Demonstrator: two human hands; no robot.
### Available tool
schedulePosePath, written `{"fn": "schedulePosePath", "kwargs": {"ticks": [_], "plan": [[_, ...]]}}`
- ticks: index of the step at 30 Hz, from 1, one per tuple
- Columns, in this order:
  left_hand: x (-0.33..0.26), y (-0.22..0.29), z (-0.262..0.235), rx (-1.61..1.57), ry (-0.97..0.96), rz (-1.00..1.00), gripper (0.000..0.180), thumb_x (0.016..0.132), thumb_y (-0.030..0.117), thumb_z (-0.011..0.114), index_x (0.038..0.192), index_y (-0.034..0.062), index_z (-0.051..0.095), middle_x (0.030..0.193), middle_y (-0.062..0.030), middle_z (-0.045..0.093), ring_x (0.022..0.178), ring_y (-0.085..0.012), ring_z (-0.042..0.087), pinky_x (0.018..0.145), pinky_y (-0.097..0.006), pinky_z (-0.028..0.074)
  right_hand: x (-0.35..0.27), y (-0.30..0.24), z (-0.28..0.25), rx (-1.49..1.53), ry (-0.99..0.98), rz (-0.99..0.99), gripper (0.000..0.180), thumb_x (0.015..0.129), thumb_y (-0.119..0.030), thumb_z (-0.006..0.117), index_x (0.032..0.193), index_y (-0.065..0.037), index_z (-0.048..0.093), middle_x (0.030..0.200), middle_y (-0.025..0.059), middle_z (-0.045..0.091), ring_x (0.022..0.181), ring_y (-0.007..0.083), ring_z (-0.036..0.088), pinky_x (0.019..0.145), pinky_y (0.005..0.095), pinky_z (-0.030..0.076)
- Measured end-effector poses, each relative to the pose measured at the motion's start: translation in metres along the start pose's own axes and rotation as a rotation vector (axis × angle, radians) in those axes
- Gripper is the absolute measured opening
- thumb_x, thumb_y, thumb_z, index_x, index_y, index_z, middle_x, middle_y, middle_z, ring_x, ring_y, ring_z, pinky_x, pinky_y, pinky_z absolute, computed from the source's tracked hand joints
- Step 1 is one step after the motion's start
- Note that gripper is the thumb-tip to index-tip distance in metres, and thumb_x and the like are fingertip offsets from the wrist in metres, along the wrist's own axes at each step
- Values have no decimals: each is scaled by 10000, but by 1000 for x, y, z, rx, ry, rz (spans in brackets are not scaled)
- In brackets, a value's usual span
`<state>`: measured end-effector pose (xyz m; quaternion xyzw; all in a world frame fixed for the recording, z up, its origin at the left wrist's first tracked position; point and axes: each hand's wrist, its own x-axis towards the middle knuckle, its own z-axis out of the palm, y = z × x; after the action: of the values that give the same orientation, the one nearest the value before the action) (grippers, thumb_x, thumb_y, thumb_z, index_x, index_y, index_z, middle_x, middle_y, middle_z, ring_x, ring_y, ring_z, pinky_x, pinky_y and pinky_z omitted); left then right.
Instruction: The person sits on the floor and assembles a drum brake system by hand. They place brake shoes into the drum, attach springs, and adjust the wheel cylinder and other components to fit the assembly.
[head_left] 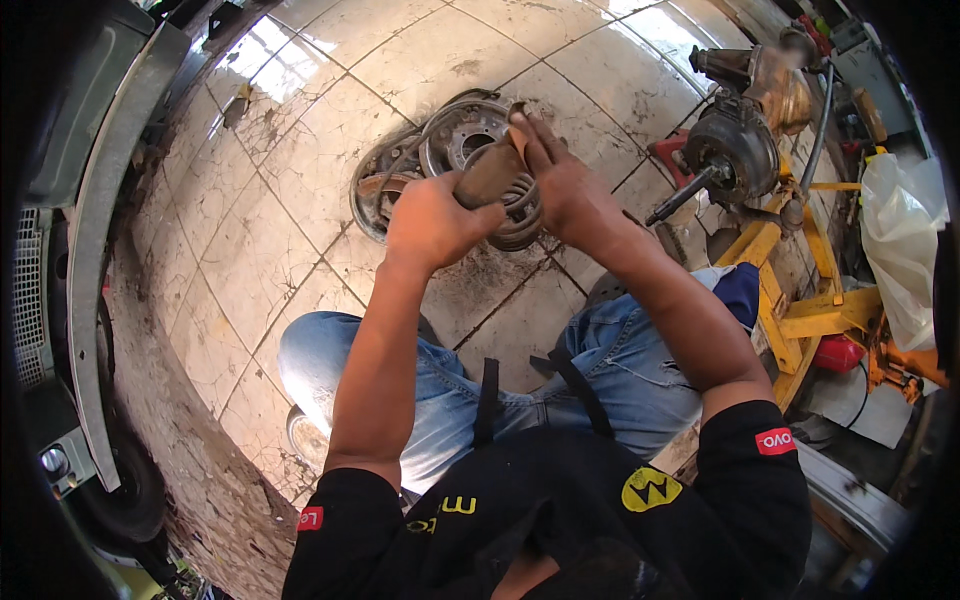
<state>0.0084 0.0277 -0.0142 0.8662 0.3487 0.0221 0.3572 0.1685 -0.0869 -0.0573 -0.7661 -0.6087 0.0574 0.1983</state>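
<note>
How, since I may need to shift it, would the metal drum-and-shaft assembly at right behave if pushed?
The drum-and-shaft assembly is probably heavy, since it looks like thick metal. Its round outline could let it roll, though the jutting shaft may catch or make it tip unevenly.

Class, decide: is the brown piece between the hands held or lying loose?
Held: the left grip clasps the brown piece, which partly hides the metal parts behind.

This looks like a vehicle repair workshop: a greasy axle [742,145], a yellow stand [825,312], round metal parts [445,145] on stained floor tiles [265,215], a vehicle [95,200] alongside.
</note>
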Motion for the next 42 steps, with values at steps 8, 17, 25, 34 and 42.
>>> {"fn": "schedulePosePath", "kwargs": {"ticks": [8,17,25,34,42], "plan": [[3,-3,3,-83,50,-56,498,657,354,706,1031,25,691,886,-205,691,852,-345,668,791,-407,526,-1,-8,-6,-41,-54,70,765,856,-100,531,1514,-61,143,1492,239,307,1317,395,397,1063,450,365],[-2,-3,8,-48,25,-14,483,652,354,704,990,10,693,867,-206,691,831,-342,670,767,-399,527,-4,-7,4,-108,61,38,801,881,-264,606,1510,-74,147,1467,254,328,1294,410,424,1062,486,356],[0,-4,13,-77,69,-7,472,655,341,710,996,15,702,868,-202,696,822,-328,680,761,-391,531,-7,-2,7,-98,99,19,868,830,-326,665,1502,-81,174,1397,299,398,1241,431,474,1031,486,379],[-1,-1,15,-37,76,60,416,677,262,714,960,-40,677,741,-155,681,665,-234,662,650,-356,519,-7,0,2,-72,96,30,716,895,-239,549,1493,-53,201,1406,298,400,1246,417,481,1034,482,380],[5,-9,15,-35,80,111,395,676,255,720,943,-35,687,745,-154,685,676,-231,668,649,-356,521,-1,6,6,-48,110,33,703,872,-146,543,1498,-103,226,1378,281,434,1186,430,522,981,467,440]]}}
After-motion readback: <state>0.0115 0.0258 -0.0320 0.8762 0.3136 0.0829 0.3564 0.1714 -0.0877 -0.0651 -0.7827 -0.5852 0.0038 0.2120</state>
